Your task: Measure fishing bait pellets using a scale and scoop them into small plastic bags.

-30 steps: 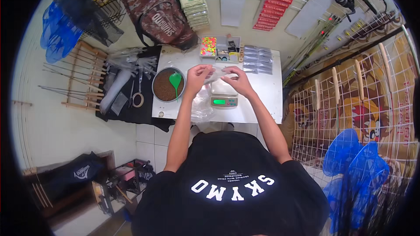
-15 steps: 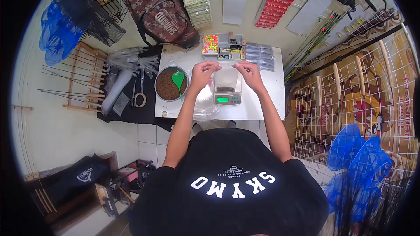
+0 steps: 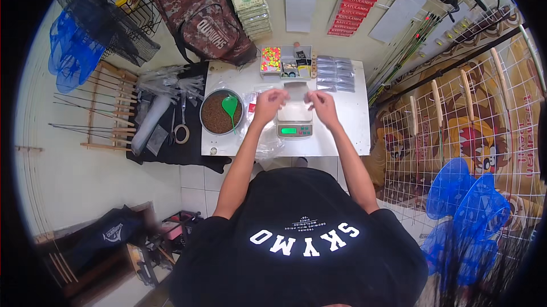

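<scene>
"Layout and step, largest first?"

"White table (image 3: 354,116); on it, a digital scale (image 3: 294,131). Over the scale's far side, left hand (image 3: 270,105) and right hand (image 3: 323,106), a small clear bag (image 3: 296,89) with a dark patch between them. Step looks like handling the bag above the scale."

"Grip?"

"Both look pinched on the bag's sides; fingertips blurred. Next move likely calls for an even, two-sided hold."

"Counts?"

"One table, one basin (image 3: 201,116) of brown pellets, one scale, two hands, one green scoop (image 3: 229,106), one bag held. Grey sachets (image 3: 335,73): two columns, overlapping, total can't tell."
</scene>
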Available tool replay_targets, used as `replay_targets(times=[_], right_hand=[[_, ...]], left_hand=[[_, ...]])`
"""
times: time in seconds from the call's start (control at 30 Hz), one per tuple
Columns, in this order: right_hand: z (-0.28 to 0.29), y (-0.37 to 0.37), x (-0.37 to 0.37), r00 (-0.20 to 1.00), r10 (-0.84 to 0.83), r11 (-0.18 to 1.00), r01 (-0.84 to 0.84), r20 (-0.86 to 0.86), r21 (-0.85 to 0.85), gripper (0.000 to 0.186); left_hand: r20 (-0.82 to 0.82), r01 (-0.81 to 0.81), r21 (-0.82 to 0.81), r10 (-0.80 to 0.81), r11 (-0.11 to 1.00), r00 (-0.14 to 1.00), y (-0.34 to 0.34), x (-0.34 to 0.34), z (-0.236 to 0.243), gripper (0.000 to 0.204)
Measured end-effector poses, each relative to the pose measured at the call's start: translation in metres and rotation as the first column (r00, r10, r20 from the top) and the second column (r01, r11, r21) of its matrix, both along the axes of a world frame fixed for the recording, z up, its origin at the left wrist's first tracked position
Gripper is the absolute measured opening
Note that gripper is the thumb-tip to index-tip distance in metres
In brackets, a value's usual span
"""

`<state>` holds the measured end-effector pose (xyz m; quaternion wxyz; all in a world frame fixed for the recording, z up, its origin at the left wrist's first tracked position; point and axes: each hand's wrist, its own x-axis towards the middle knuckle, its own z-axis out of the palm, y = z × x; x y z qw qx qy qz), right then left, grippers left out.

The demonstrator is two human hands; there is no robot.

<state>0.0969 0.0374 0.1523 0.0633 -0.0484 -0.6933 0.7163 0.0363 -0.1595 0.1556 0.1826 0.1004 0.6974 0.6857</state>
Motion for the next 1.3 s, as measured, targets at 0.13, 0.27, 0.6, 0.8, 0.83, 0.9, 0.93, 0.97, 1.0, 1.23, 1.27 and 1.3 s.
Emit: replay_targets(times=[0.13,0.27,0.6,0.8,0.83,0.9,0.93,0.97,1.0,1.23,1.27,1.3], right_hand=[[-0.052,-0.009,0.031,0.973,0.022,0.994,-0.046,0.23,0.102,0.031],[-0.084,-0.017,0.053,0.949,-0.032,0.999,0.023,0.315,0.03,0.032],[-0.084,-0.002,0.046,0.948,-0.028,1.0,0.027,0.316,0.008,0.03],[-0.078,-0.001,0.032,0.945,-0.008,0.993,0.046,0.328,-0.109,0.03],[-0.079,-0.001,0.031,0.946,-0.003,0.993,0.041,0.326,-0.108,0.03],[-0.079,-0.002,0.031,0.954,0.006,0.992,0.033,0.299,-0.122,0.03],[-0.078,-0.001,0.032,0.956,0.007,0.992,0.029,0.293,-0.12,0.03],[-0.077,-0.001,0.033,0.956,0.019,0.992,0.019,0.293,-0.128,0.029],[-0.076,0.0,0.034,0.956,0.031,0.991,0.009,0.292,-0.135,0.027],[-0.072,0.003,0.038,0.98,0.051,0.999,-0.049,0.193,-0.019,0.019],[-0.072,0.004,0.038,0.978,0.064,0.998,-0.068,0.197,0.012,0.019],[-0.072,0.005,0.038,0.977,0.077,0.995,-0.087,0.201,0.043,0.018]], left_hand=[[0.053,0.013,-0.159,-0.005,0.987,0.999,-0.019,0.033,-0.069,0.021],[0.152,0.055,-0.17,-0.029,0.984,0.988,-0.021,0.06,-0.096,0.022],[0.213,0.038,-0.097,-0.017,0.995,0.977,-0.001,0.053,-0.076,0.019],[0.218,-0.019,-0.04,0.027,0.999,0.975,0.003,0.037,-0.072,0.018],[0.216,-0.025,-0.04,0.033,0.999,0.976,0.003,0.039,-0.073,0.018],[0.174,-0.05,0.002,0.049,0.999,0.983,0.002,0.042,-0.074,0.018],[0.168,-0.053,0.005,0.051,0.999,0.984,0.001,0.042,-0.074,0.018],[0.159,-0.051,-0.017,0.053,0.999,0.986,-0.001,0.044,-0.075,0.018],[0.15,-0.049,-0.04,0.055,0.998,0.987,-0.002,0.046,-0.075,0.018],[0.003,0.004,-0.181,-0.004,0.984,1.0,-0.007,0.049,-0.076,0.023],[-0.006,0.002,-0.178,-0.003,0.984,1.0,-0.007,0.048,-0.077,0.023],[-0.005,-0.002,-0.193,0.001,0.981,1.0,-0.007,0.048,-0.078,0.025]])
